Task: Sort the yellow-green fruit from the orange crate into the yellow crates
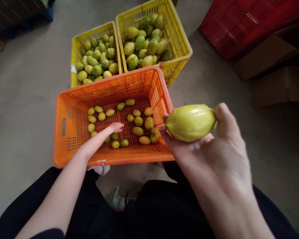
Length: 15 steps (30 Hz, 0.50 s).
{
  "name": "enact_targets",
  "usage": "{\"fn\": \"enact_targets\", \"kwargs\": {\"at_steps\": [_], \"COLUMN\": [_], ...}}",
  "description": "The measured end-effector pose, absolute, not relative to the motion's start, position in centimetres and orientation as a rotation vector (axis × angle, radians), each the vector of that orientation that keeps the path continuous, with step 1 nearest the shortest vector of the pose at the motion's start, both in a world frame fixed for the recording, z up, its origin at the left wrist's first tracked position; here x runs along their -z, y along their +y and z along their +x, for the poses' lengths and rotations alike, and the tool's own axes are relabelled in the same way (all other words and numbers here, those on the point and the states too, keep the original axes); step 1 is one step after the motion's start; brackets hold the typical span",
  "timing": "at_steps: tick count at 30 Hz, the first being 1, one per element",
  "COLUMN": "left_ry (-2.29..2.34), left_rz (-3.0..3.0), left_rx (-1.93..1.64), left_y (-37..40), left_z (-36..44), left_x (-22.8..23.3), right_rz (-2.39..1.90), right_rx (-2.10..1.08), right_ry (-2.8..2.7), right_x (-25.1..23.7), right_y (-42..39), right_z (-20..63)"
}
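My right hand (214, 159) holds a yellow-green papaya (191, 122) up close to the camera, its ends between the thumb and the fingertips. The fruit is ribbed at its left end and smooth on top. My left hand (117, 127) reaches down into an orange plastic crate (109, 160), with its fingers curled and no fruit showing in them. Smaller-looking papayas lie on the crate's floor in loose groups: yellow ones (102, 116) to the left, green ones (124, 143) near the front and yellow-brown ones (138, 131) to the right.
Behind the orange crate stand two yellow crates (73, 74) (180, 38), both heaped with green and yellow papayas. A red crate (229, 30) and cardboard boxes (281, 84) are at the right. A blue pallet (46, 15) edges the far left. My legs straddle the crate's near side.
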<state>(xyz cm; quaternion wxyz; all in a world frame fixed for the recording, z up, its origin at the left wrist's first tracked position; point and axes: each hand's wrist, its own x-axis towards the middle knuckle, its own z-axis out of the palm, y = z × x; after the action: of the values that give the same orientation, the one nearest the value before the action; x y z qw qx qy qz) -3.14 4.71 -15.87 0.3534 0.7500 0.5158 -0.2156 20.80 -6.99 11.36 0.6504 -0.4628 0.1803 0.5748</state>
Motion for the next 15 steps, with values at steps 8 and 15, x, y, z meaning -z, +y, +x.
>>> {"fn": "enact_targets", "kwargs": {"at_steps": [8,15], "left_ry": [1.444,1.304], "left_rz": [2.073,2.063], "left_rx": [0.561,0.311], "left_y": [7.2,9.3], "left_z": [2.4,5.3], "left_x": [17.4,17.9], "right_rz": [-1.029,-1.016], "right_rx": [-1.329,-1.301], "right_ry": [0.2,0.206], "right_x": [-9.3,-8.8], "right_y": [-7.8,-7.9], "right_z": [20.7,20.9]}}
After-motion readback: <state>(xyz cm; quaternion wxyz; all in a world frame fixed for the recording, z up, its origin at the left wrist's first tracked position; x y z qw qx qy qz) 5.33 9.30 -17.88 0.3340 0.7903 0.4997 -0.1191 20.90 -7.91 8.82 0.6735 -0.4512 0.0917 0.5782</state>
